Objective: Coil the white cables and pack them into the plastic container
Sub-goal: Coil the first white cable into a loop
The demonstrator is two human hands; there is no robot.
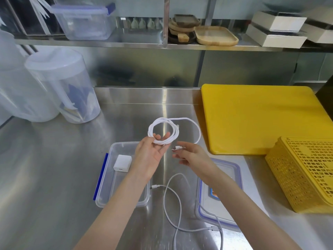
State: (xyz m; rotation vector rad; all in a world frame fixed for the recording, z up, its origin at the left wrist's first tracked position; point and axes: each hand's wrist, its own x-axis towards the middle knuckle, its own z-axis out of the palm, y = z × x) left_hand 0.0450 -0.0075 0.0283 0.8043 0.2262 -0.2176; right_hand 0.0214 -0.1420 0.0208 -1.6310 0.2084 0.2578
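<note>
coiled white cable: several round loops, held up mid-scene, free end with plug trailing right | second white cable: uncoiled, lying loose on desk, near centre | plastic container: clear, open, near left, white charger block inside | lid: flat on desk, near right

I see a steel counter backed by a steel wall. A steel shelf runs above.
</note>
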